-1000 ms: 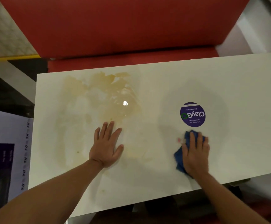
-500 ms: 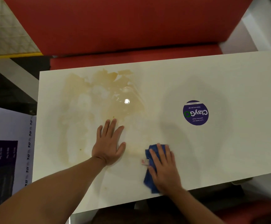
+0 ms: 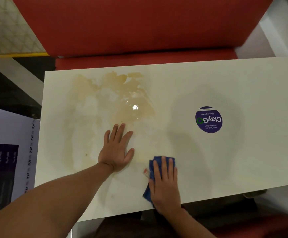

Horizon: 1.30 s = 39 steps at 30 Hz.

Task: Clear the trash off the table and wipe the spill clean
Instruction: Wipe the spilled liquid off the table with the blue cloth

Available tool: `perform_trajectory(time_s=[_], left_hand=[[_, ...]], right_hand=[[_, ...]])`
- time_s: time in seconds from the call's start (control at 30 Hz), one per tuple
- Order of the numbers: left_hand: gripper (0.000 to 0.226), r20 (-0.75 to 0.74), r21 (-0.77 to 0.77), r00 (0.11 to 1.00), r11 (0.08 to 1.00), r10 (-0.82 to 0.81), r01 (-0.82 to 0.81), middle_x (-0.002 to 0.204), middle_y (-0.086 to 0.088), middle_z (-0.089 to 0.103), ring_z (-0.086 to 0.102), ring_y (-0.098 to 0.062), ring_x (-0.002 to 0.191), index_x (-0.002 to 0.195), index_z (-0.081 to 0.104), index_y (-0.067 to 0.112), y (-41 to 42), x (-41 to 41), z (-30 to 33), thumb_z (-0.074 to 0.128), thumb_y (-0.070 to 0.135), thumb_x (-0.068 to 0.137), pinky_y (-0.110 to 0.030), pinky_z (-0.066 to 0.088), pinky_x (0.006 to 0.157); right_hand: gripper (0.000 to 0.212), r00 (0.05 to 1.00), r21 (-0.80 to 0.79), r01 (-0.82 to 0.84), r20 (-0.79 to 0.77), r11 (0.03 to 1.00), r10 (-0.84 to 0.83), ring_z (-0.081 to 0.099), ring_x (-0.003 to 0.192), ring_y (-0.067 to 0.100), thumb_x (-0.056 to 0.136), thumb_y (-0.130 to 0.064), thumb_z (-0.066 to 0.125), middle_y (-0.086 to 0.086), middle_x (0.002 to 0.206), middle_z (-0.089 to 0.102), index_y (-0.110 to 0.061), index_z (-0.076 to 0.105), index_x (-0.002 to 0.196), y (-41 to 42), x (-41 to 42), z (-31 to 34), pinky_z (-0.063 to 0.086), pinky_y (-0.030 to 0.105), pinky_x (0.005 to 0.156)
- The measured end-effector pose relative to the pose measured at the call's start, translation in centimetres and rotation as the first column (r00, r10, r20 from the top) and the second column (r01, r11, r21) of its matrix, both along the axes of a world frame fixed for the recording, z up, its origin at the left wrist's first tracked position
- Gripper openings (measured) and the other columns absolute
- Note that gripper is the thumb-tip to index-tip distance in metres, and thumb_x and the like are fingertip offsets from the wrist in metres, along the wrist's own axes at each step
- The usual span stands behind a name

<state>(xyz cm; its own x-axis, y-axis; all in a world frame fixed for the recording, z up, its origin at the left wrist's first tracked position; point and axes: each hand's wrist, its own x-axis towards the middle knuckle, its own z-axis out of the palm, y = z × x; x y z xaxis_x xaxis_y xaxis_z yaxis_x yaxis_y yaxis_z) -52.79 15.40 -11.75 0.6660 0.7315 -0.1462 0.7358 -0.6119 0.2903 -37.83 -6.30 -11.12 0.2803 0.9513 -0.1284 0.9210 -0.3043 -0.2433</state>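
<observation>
Right hand (image 3: pixel 165 184) fingers straight, pressing blue cloth (image 3: pixel 152 166), left hand (image 3: pixel 116 150) splayed flat on table (image 3: pixel 242 160) beside spill (image 3: pixel 115 100)

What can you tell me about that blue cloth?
The blue cloth is soft-looking and bunched, lying flat on the white table near its front edge. The right hand presses on it with straight fingers, covering most of it. A small white tag with red sticks out at its left side.

Dim overhead light glares off the wet table (image 3: pixel 242 79); edges blur.
</observation>
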Motion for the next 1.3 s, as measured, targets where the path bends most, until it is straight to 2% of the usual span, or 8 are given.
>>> perform_trajectory(time_s=[0.2,0.4,0.53,0.73,0.93,1.13,1.23,1.3], left_hand=[[0.068,-0.015,0.002,1.0,1.0,-0.003,0.003,0.17,-0.01,0.004,-0.004,-0.032,0.157,0.158,0.027,0.024,0.0,0.1,-0.2,0.037,0.053,0.096,-0.054,0.002,0.125],[0.068,0.018,0.014,1.0,1.0,0.005,-0.006,0.17,-0.011,0.008,0.001,-0.033,0.157,0.156,0.032,0.023,-0.2,0.1,-0.2,0.039,0.051,0.094,-0.054,0.004,0.125],[0.068,0.002,0.019,1.0,1.0,0.008,-0.008,0.17,-0.01,0.007,-0.001,-0.031,0.157,0.156,0.031,0.024,-0.3,0.1,-0.1,0.037,0.052,0.095,-0.053,0.004,0.125],[0.067,-0.001,0.007,1.0,1.0,0.007,-0.007,0.17,-0.01,0.005,-0.004,-0.032,0.157,0.156,0.03,0.024,-0.3,0.1,0.2,0.038,0.052,0.096,-0.054,0.003,0.125],[0.067,0.0,0.0,1.0,1.0,0.012,-0.012,0.17,-0.01,0.004,-0.004,-0.031,0.157,0.156,0.029,0.024,-0.2,0.2,0.2,0.039,0.052,0.096,-0.054,0.003,0.125],[0.067,0.016,-0.004,1.0,1.0,0.021,-0.021,0.17,-0.01,0.006,-0.002,-0.031,0.157,0.155,0.031,0.025,-0.3,0.1,0.2,0.038,0.053,0.094,-0.052,0.002,0.125],[0.068,0.016,-0.001,1.0,1.0,0.02,-0.02,0.17,-0.01,0.006,-0.002,-0.031,0.157,0.156,0.031,0.025,-0.4,0.1,0.2,0.037,0.053,0.095,-0.052,0.002,0.125],[0.068,0.014,0.007,1.0,1.0,0.018,-0.018,0.17,-0.01,0.006,-0.001,-0.032,0.157,0.156,0.031,0.024,-0.3,0.2,0.2,0.038,0.053,0.095,-0.053,0.004,0.125]], right_hand=[[0.058,0.968,-0.011,-0.241,-0.068,0.97,0.24,0.008,0.157,0.036,0.105,-0.04,0.04,0.008,0.17,0.017,-0.021,0.032,0.16,1.6,4.1,0.2,0.017,0.055,0.123],[0.057,0.997,-0.041,0.078,0.027,0.996,-0.077,0.021,0.152,0.042,0.105,-0.038,0.03,0.015,0.164,0.029,-0.015,0.036,0.156,11.1,11.4,-0.2,0.024,0.055,0.121],[0.059,0.979,-0.037,0.192,0.076,0.981,-0.188,0.018,0.153,0.044,0.104,-0.037,0.027,0.019,0.164,0.026,-0.011,0.033,0.157,10.3,8.9,0.0,0.025,0.057,0.121],[0.06,0.998,-0.052,-0.05,-0.029,0.997,0.049,0.003,0.157,0.036,0.107,-0.04,0.037,0.012,0.17,0.014,-0.017,0.027,0.161,-1.3,0.6,0.0,0.013,0.054,0.124],[0.054,0.983,-0.001,-0.179,-0.035,0.984,0.179,0.011,0.157,0.033,0.107,-0.039,0.035,0.007,0.169,0.02,-0.021,0.034,0.158,2.5,5.1,0.1,0.017,0.053,0.123],[0.053,0.988,0.006,0.15,0.047,0.989,-0.15,0.029,0.147,0.043,0.104,-0.036,0.034,0.016,0.159,0.036,-0.013,0.043,0.151,13.2,13.2,-0.7,0.031,0.058,0.115],[0.054,0.962,0.043,0.253,0.097,0.966,-0.256,0.032,0.145,0.045,0.098,-0.029,0.045,0.018,0.155,0.041,-0.012,0.045,0.149,14.3,11.9,-0.6,0.031,0.058,0.116],[0.06,0.969,0.058,0.232,0.077,0.971,-0.237,0.029,0.147,0.046,0.09,-0.025,0.05,0.017,0.156,0.04,-0.013,0.046,0.148,11.9,8.5,0.1,0.028,0.057,0.118]])
